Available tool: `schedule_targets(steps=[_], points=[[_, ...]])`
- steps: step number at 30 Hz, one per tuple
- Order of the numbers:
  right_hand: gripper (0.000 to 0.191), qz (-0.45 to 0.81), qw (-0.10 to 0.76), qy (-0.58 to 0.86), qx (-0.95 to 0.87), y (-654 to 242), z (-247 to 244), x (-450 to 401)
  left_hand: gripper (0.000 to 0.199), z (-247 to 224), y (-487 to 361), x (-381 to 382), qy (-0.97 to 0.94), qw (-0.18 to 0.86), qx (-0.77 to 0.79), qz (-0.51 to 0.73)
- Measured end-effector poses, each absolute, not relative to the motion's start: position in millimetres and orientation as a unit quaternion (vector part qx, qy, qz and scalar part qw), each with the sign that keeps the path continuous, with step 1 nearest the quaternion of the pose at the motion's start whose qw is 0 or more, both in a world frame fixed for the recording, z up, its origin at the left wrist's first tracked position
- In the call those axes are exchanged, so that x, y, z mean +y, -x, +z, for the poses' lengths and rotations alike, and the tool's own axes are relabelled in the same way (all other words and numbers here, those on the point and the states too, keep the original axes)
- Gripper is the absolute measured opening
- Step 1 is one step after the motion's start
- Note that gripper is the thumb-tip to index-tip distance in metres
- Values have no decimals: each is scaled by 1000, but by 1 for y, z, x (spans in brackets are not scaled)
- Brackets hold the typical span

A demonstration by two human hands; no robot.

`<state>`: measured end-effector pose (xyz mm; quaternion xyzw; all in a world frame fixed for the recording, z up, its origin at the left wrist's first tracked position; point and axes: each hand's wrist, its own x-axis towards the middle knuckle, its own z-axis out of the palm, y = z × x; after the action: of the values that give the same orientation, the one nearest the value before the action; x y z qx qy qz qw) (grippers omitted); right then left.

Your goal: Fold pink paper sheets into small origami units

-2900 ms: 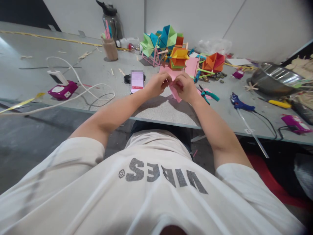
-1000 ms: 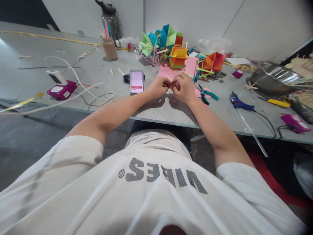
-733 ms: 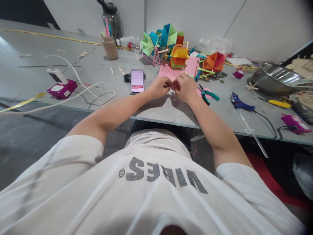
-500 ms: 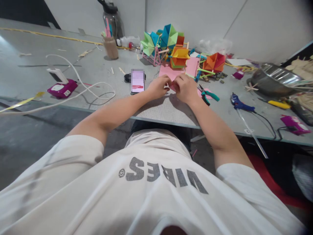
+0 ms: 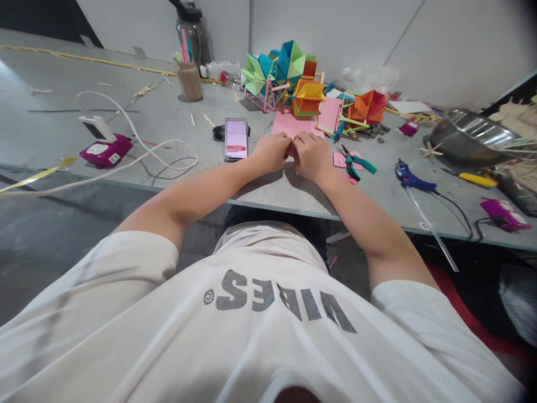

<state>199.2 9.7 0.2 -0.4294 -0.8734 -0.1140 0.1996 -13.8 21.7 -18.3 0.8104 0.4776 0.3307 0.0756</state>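
My left hand (image 5: 273,152) and my right hand (image 5: 309,154) meet at the fingertips over the table, just in front of a pink paper sheet (image 5: 293,123). Both hands have curled, closed fingers. Whatever sits between them is hidden; only a small reddish-pink bit shows at the fingertips. Pliers with teal handles (image 5: 356,162) lie right of my right hand, on small pink pieces. To the left of my left hand is a lit phone (image 5: 236,139). Colourful folded-paper shapes (image 5: 289,64) stand behind the sheet.
A blue glue gun (image 5: 415,178), a yellow cutter (image 5: 478,178), a metal bowl (image 5: 465,134) and a purple box (image 5: 505,215) are at the right. On the left are a white cable (image 5: 138,134), another purple box (image 5: 107,152) and a brown cup (image 5: 189,81) of sticks.
Both hands have turned slightly and drawn closer together, with fingers more curled. My right hand has moved a little left, showing more of the pink pieces by the pliers.
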Motion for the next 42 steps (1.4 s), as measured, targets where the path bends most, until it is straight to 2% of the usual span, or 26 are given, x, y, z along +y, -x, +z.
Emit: schedule_targets(steps=[10, 17, 24, 30, 37, 42], points=[[30, -115, 218, 428, -870, -202, -4, 14, 32, -25, 17, 31, -816, 111, 448, 349], [24, -112, 225, 407, -878, -195, -10, 13, 22, -30, 18, 37, -811, 88, 471, 337], [28, -126, 205, 414, -878, -194, -10, 12, 33, -14, 10, 17, -799, 67, 527, 283], [30, -114, 233, 415, -872, -195, -10, 13, 25, -9, 8, 12, -804, 65, 525, 270], [26, -118, 208, 437, -867, -192, -7, 9, 26, -9, 10, 13, -803, 70, 534, 254], [34, -138, 192, 438, -867, -192, -3, 4, 16, -6, 12, 12, -797, 91, 530, 274]])
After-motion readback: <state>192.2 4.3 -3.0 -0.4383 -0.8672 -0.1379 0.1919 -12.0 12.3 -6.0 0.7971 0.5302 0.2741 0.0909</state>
